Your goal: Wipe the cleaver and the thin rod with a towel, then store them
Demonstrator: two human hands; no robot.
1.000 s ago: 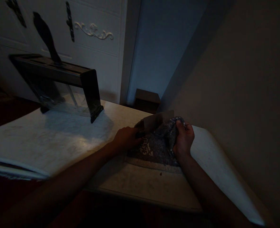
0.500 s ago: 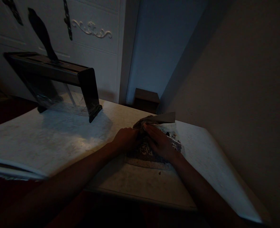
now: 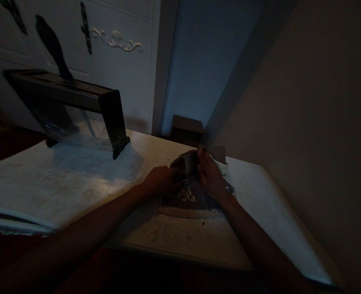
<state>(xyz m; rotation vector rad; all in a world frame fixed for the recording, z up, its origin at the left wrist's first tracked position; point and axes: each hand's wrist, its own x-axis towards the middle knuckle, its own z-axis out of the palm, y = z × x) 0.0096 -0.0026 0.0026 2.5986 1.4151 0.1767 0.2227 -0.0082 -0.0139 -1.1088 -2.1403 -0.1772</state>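
Note:
A round-edged, patterned piece of carpet [image 3: 195, 200], brown with a tan border, lies on the table, its far part folded up. My left hand [image 3: 162, 179] is closed on the left side of the fold, its fingertips hidden in shadow. Against the fold my right hand [image 3: 211, 173] presses with its fingers close together on a flat grey strip [image 3: 191, 164]. A grey end [image 3: 220, 154] also sticks out on the far side of that hand; whether both belong to one strip I cannot tell. A pale backing shows beside the right fingers.
On the left of the light-coloured table [image 3: 85, 175] stands a black-framed holder [image 3: 58, 92] with clear sides and an upright black handle [image 3: 53, 45]. Behind are white cabinet doors [image 3: 119, 73], a small dark box [image 3: 186, 128] and a wall at right.
My right hand has shifted slightly right and up, its fingers now more upright. The grey strip now shows on both sides of it. My left hand has stayed nearly in place.

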